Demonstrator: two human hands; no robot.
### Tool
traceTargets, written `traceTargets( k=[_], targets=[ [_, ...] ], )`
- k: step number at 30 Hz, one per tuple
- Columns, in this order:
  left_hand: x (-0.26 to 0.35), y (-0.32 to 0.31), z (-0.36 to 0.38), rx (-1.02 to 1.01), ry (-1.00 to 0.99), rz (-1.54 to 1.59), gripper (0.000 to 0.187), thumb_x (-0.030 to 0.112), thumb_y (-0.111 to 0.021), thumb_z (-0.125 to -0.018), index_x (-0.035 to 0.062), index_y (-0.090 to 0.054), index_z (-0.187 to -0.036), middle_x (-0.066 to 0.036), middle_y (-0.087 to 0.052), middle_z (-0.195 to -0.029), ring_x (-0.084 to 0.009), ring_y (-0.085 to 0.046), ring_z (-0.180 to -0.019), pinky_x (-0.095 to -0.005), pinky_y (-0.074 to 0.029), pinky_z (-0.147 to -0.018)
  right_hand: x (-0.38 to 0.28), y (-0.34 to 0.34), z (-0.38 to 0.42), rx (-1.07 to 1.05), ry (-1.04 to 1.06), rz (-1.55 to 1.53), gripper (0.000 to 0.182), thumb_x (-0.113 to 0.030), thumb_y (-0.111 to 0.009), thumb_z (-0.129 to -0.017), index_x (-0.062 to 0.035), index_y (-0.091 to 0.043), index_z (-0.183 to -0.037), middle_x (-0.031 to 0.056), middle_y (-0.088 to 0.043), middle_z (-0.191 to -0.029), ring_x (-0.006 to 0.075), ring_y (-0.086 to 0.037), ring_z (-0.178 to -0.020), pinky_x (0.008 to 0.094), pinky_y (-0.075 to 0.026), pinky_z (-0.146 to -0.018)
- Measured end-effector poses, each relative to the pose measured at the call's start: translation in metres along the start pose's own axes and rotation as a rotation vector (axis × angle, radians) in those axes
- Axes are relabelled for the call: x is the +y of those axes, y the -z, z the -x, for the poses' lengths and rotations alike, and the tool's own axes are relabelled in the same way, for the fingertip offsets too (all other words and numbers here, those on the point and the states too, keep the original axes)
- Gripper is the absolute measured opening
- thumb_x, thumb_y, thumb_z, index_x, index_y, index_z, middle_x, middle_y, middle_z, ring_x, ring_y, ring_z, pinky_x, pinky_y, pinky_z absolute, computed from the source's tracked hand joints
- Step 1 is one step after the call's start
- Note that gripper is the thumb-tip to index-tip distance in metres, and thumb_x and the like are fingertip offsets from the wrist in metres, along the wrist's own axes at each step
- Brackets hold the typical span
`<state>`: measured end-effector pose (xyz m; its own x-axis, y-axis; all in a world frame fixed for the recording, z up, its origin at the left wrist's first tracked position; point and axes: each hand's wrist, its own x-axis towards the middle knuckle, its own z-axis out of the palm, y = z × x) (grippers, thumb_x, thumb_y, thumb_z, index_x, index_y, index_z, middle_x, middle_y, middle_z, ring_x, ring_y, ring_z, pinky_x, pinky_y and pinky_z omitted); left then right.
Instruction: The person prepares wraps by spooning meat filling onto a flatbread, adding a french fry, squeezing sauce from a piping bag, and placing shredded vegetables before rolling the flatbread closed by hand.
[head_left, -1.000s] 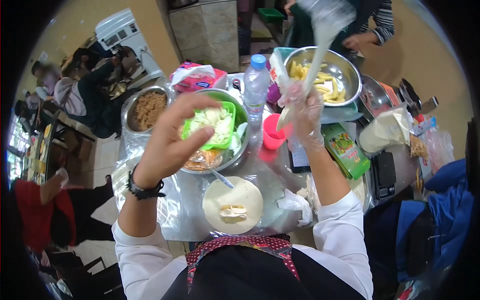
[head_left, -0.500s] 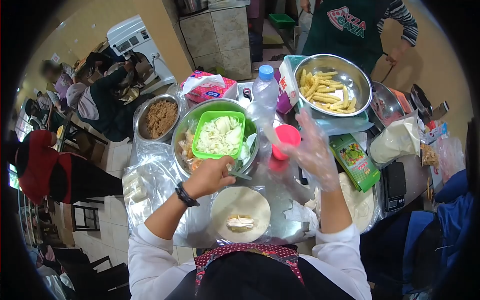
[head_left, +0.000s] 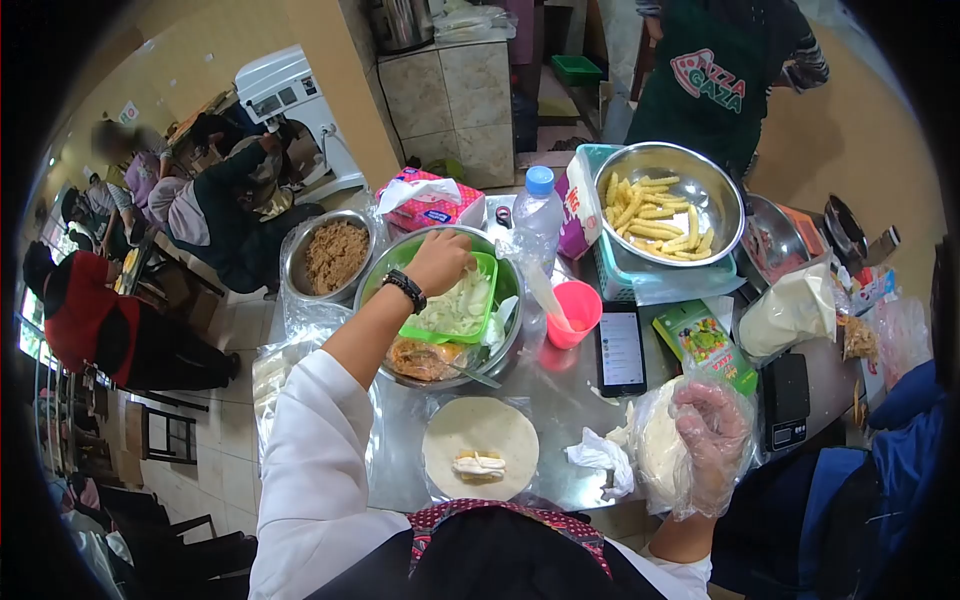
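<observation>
My left hand (head_left: 441, 262), bare with a dark bracelet, is at the far rim of a green plastic tub (head_left: 492, 292) of shredded pale vegetable (head_left: 450, 303). Its fingers are curled and look closed on the rim; the fingertips are partly hidden. The tub sits in a large metal bowl (head_left: 512, 335). My right hand (head_left: 708, 435), in a clear plastic glove, hovers with curled fingers and nothing visible in them over bagged flatbreads (head_left: 658, 445). A flatbread (head_left: 480, 428) with white-topped filling (head_left: 478, 465) lies before me. A pale spatula-like utensil (head_left: 545, 292) stands in a pink cup (head_left: 573, 318).
A phone (head_left: 622, 350), a crumpled tissue (head_left: 602, 460) and a green packet (head_left: 705, 340) lie right of centre. Behind stand a water bottle (head_left: 538, 205) and a bowl (head_left: 735, 225) of yellow sticks. Brown filling (head_left: 338, 255) is at left. A person in an apron (head_left: 690, 90) stands opposite.
My left hand has moved from the handle at the bowl's near edge up to the tub's far rim. My right hand has left the cup and come down right; the pale utensil now stands in the cup.
</observation>
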<state>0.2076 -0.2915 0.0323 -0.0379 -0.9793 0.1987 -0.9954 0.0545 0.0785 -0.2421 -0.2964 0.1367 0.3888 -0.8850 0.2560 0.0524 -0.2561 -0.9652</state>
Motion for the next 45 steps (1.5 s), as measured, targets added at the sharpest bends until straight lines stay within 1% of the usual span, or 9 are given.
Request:
traceTargets(
  k=[9, 14, 19, 22, 23, 25, 28, 34, 45],
  targets=[
    [-0.018, 0.035, 0.002, 0.209, 0.178, 0.297, 0.012, 0.016, -0.065, -0.082, 0.0078, -0.066, -0.090, -0.007, -0.067, -0.083, -0.0259, -0.063, -0.080, -0.0366, -0.048, -0.074, 0.012, -0.008, -0.007, -0.001, -0.009, -0.116, 0.025, -0.001, -0.070, -0.072, -0.0005, -0.066, -0.096, 0.0083, -0.063, -0.096, 0.0163, -0.059, -0.088, 0.0271, -0.046, -0.079],
    [-0.006, 0.085, 0.015, 0.199, 0.544, 1.239, 0.014, 0.017, -0.064, -0.087, 0.0027, -0.064, -0.087, -0.001, -0.064, -0.080, -0.0090, -0.058, -0.073, -0.0234, -0.045, -0.068, -0.001, -0.033, -0.014, -0.005, -0.056, -0.232, 0.021, 0.000, -0.068, -0.073, 0.0007, -0.066, -0.094, 0.0085, -0.064, -0.090, 0.0164, -0.060, -0.081, 0.0262, -0.046, -0.075],
    [0.067, 0.133, 0.051, -0.023, 0.353, 1.434, 0.012, 0.019, -0.064, -0.088, 0.0068, -0.065, -0.088, 0.000, -0.065, -0.079, -0.0054, -0.056, -0.069, -0.0183, -0.034, -0.058, 0.007, -0.087, -0.046, -0.287, 0.368, 0.063, 0.019, -0.005, -0.070, -0.075, -0.0007, -0.068, -0.093, 0.0121, -0.067, -0.088, 0.0254, -0.062, -0.076, 0.0344, -0.049, -0.071],
    [0.106, 0.136, 0.066, -0.176, 0.333, 1.574, 0.009, 0.010, -0.066, -0.085, 0.0026, -0.063, -0.088, -0.003, -0.065, -0.081, -0.0107, -0.061, -0.073, -0.0240, -0.047, -0.069, -0.014, -0.130, -0.062, -0.416, 0.835, 0.296, 0.017, -0.005, -0.068, -0.080, -0.0003, -0.067, -0.096, 0.0121, -0.066, -0.088, 0.0250, -0.062, -0.077, 0.0344, -0.049, -0.071],
    [0.116, 0.135, 0.071, -0.220, 0.310, 1.628, 0.009, 0.009, -0.067, -0.084, 0.0019, -0.062, -0.088, -0.004, -0.065, -0.082, -0.0117, -0.061, -0.074, -0.0257, -0.049, -0.072, -0.017, -0.141, -0.058, -0.421, 0.818, 0.305, 0.017, -0.005, -0.068, -0.080, -0.0003, -0.067, -0.096, 0.0121, -0.066, -0.088, 0.0250, -0.062, -0.077, 0.0344, -0.049, -0.071],
    [0.125, 0.130, 0.084, -0.206, 0.257, 1.679, 0.009, 0.008, -0.066, -0.085, 0.0013, -0.062, -0.090, -0.006, -0.065, -0.085, -0.0122, -0.061, -0.075, -0.0263, -0.050, -0.073, -0.022, -0.158, -0.045, -0.599, 0.138, -0.068, 0.018, -0.001, -0.067, -0.082, 0.0009, -0.067, -0.100, 0.0102, -0.064, -0.083, 0.0146, -0.061, -0.071, 0.0257, -0.048, -0.065],
    [0.129, 0.127, 0.107, -0.196, 0.422, 1.826, 0.015, 0.012, -0.065, -0.087, 0.0008, -0.063, -0.097, -0.004, -0.065, -0.086, -0.0114, -0.061, -0.076, -0.0253, -0.050, -0.072, 0.003, -0.162, -0.038, -0.501, 0.338, -0.087, 0.012, -0.003, -0.068, -0.081, 0.0019, -0.067, -0.092, 0.0075, -0.062, -0.073, 0.0131, -0.059, -0.065, 0.0252, -0.046, -0.059],
    [0.154, 0.118, 0.135, -0.123, 0.398, 1.421, 0.015, 0.014, -0.063, -0.087, 0.0002, -0.066, -0.094, -0.003, -0.065, -0.080, -0.0088, -0.059, -0.074, -0.0227, -0.048, -0.070, -0.001, -0.156, -0.013, -0.540, 0.670, 0.357, 0.015, -0.004, -0.067, -0.075, -0.0032, -0.066, -0.090, 0.0114, -0.060, -0.071, 0.0292, -0.059, -0.065, 0.0375, -0.047, -0.058],
    [0.196, 0.093, 0.171, 0.029, 0.500, 1.215, 0.021, 0.018, -0.064, -0.084, -0.0023, -0.067, -0.080, -0.006, -0.064, -0.068, -0.0106, -0.059, -0.064, -0.0258, -0.046, -0.060, 0.044, -0.148, 0.036, -0.557, 0.948, 0.503, 0.014, -0.006, -0.065, -0.072, -0.0053, -0.062, -0.086, 0.0094, -0.059, -0.074, 0.0270, -0.058, -0.068, 0.0406, -0.046, -0.062]
  ],
)
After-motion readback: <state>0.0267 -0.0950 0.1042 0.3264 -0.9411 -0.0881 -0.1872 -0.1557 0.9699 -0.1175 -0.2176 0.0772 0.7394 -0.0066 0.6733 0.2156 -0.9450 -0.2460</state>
